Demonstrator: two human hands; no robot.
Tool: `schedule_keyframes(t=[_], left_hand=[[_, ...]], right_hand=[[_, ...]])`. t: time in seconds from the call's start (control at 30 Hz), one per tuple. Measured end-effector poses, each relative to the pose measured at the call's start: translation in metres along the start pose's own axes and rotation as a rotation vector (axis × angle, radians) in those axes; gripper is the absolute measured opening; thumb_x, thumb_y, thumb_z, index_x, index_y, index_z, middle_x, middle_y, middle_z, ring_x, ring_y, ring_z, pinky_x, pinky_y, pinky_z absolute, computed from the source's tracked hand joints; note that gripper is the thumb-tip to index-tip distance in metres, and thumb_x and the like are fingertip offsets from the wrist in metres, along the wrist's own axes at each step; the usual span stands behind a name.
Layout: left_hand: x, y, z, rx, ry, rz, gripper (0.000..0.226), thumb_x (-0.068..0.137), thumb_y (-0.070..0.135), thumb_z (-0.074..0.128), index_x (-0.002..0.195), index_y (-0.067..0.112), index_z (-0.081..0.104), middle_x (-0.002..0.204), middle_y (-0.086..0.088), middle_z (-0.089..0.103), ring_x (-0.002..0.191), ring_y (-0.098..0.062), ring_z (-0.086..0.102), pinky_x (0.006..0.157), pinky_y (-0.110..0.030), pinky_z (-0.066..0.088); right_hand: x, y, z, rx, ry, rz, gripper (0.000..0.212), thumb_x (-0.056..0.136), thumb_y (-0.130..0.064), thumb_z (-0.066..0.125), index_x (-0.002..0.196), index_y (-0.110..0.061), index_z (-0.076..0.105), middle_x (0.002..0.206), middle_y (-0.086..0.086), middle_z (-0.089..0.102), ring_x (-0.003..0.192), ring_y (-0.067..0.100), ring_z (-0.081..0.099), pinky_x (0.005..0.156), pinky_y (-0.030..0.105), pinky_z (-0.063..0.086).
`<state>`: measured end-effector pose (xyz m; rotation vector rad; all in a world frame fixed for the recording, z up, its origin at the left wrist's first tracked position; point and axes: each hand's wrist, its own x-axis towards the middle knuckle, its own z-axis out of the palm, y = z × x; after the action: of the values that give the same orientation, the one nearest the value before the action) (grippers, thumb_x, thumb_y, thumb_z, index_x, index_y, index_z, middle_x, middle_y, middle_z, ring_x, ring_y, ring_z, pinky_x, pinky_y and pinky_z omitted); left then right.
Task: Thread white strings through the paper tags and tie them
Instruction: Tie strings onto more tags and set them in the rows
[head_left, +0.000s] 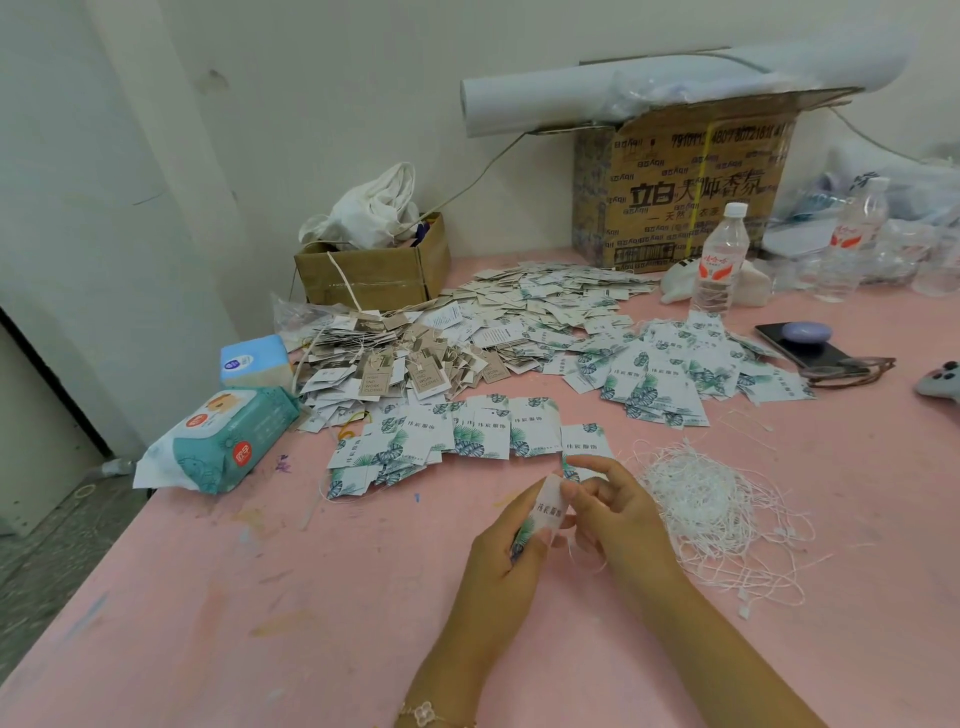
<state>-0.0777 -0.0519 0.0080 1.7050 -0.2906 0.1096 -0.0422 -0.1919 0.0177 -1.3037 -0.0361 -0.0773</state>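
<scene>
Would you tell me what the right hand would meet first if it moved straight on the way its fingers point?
Probably the paper tag in the left hand: the fingers of the right hand point up-left and seem to touch its top end.

A white paper tag (543, 512) printed with green leaves and dark characters stands tilted at 6 o'clock, pinched between the left hand (498, 561) and right hand (613, 509). A thin white string (571, 558) dangles beneath it. Loose strings (711, 509) lie tangled at 4 o'clock. Matching tags (467, 434) overlap in a row at centre, and a heap of tags (670, 374) lies at 2 o'clock.
</scene>
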Motion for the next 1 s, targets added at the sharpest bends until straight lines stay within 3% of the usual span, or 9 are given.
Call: schedule_keyframes(t=[0.13,0.27,0.4,0.47,0.63,0.77,0.9,1.0], left_hand=[[0.0017,-0.0026,-0.0011,-0.014,0.013,-0.052,0.049,0.098,0.004,0.051,0.129,0.042,0.054,0.128,0.012,0.063,0.118,-0.004,0.058,0.101,-0.024,0.047],[0.0011,-0.0025,-0.0016,-0.045,0.024,-0.093,0.043,0.095,0.015,0.056,0.121,0.049,0.057,0.118,0.013,0.068,0.102,-0.001,0.064,0.078,-0.018,0.051],[0.0050,0.0039,-0.0042,-0.296,0.057,-0.211,0.035,0.088,0.037,0.059,0.118,0.023,0.070,0.098,0.003,0.076,0.084,-0.006,0.069,0.068,-0.018,0.052],[0.0049,0.0058,-0.0064,-0.425,0.049,-0.242,0.037,0.092,0.044,0.051,0.112,0.022,0.073,0.104,-0.005,0.075,0.091,-0.013,0.070,0.072,-0.022,0.054],[0.0056,0.0030,-0.0078,-0.377,0.173,-0.258,0.025,0.096,0.010,0.054,0.101,0.021,0.076,0.104,-0.011,0.075,0.088,-0.019,0.071,0.070,-0.029,0.058],[0.0052,0.0051,-0.0047,-0.339,0.165,-0.254,0.032,0.089,-0.005,0.059,0.091,0.021,0.078,0.092,-0.012,0.076,0.074,-0.016,0.070,0.060,-0.024,0.055],[0.0047,0.0022,-0.0053,-0.306,0.188,-0.251,0.027,0.086,-0.003,0.063,0.090,0.018,0.078,0.090,-0.014,0.076,0.073,-0.019,0.069,0.060,-0.026,0.053],[0.0051,-0.0024,-0.0050,-0.273,0.202,-0.258,0.022,0.085,-0.001,0.064,0.088,0.016,0.078,0.087,-0.016,0.074,0.073,-0.022,0.067,0.063,-0.030,0.053]], right_hand=[[0.0011,0.0000,-0.0014,0.051,-0.092,0.164,0.014,0.076,-0.024,0.069,0.084,-0.013,0.071,0.062,0.013,0.057,0.031,0.009,0.030,0.035,0.015,0.024],[0.0019,-0.0020,-0.0043,0.090,-0.157,0.254,0.015,0.077,-0.023,0.068,0.081,-0.010,0.063,0.053,0.007,0.054,0.036,0.008,0.025,0.035,0.014,0.019],[0.0025,-0.0001,-0.0067,0.190,-0.242,0.295,0.010,0.081,-0.020,0.065,0.075,-0.012,0.062,0.049,-0.002,0.033,0.039,0.005,0.014,0.036,0.015,0.016],[0.0029,-0.0004,-0.0072,0.207,-0.254,0.293,0.012,0.080,-0.021,0.065,0.076,-0.011,0.061,0.050,-0.002,0.030,0.040,0.005,0.013,0.036,0.015,0.015],[0.0025,0.0004,-0.0066,0.132,-0.251,0.274,0.013,0.079,-0.019,0.067,0.082,-0.009,0.058,0.049,-0.001,0.035,0.039,0.007,0.017,0.035,0.017,0.018],[-0.0027,0.0006,-0.0018,-0.017,-0.279,0.227,0.006,0.087,-0.009,0.065,0.087,-0.007,0.059,0.062,0.007,0.052,0.043,0.008,0.034,0.036,0.015,0.026],[-0.0051,-0.0007,-0.0008,-0.040,-0.307,0.217,0.010,0.085,-0.010,0.066,0.088,-0.009,0.057,0.067,0.008,0.054,0.051,0.010,0.042,0.040,0.015,0.029],[-0.0055,-0.0019,0.0002,-0.034,-0.315,0.213,0.011,0.088,-0.007,0.064,0.087,-0.011,0.053,0.063,0.004,0.052,0.046,0.007,0.041,0.037,0.014,0.028]])
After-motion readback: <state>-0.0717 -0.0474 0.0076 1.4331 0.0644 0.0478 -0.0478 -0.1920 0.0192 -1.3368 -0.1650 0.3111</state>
